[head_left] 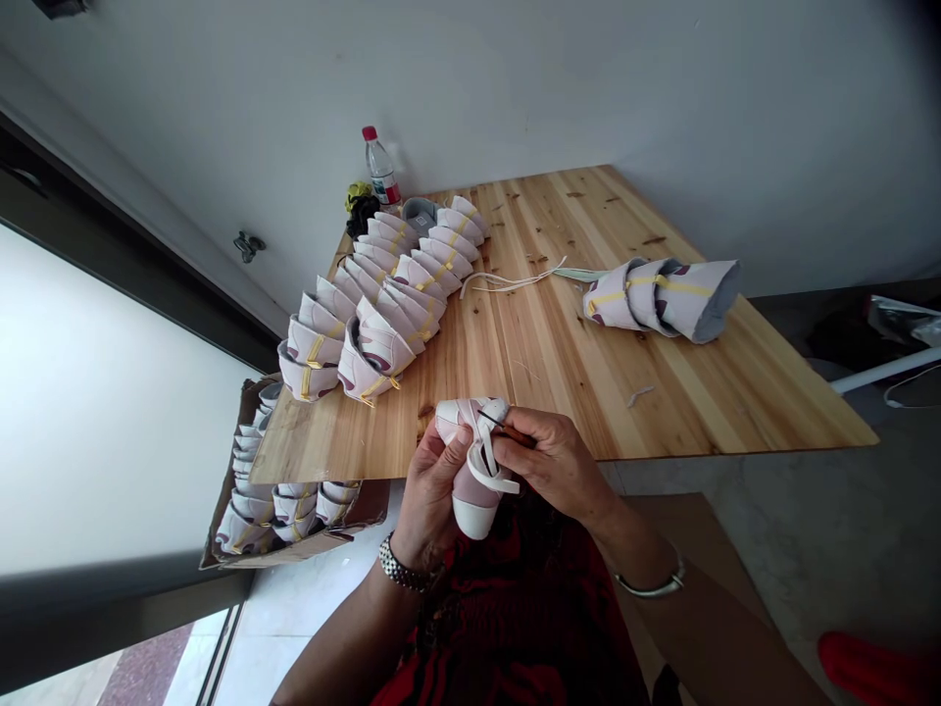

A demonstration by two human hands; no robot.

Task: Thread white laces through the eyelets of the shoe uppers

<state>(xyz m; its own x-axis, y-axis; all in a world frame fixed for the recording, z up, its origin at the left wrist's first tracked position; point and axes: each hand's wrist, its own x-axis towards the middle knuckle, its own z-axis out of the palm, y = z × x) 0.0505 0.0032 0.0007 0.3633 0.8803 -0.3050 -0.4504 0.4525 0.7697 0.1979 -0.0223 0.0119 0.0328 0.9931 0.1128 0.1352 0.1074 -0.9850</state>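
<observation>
My left hand (432, 485) is closed around the side of a small white and pink shoe upper (471, 490), its white toe pointing down toward me. My right hand (550, 459) grips an awl-like tool (519, 435) with an orange-brown handle. The tool's thin dark shaft lies across the upper near its eyelets; its exact tip is hard to make out. A flat white lace (491, 479) loops loosely over the front of the upper. Both hands are just over the near edge of the wooden table (544, 382).
Nested rows of shoe uppers (382, 333) line the table's left side. A short stack of uppers (662, 299) lies at right, beside loose white laces (515, 283). A plastic bottle (382, 175) stands by the wall. A cardboard box (294, 554) with more uppers sits below left.
</observation>
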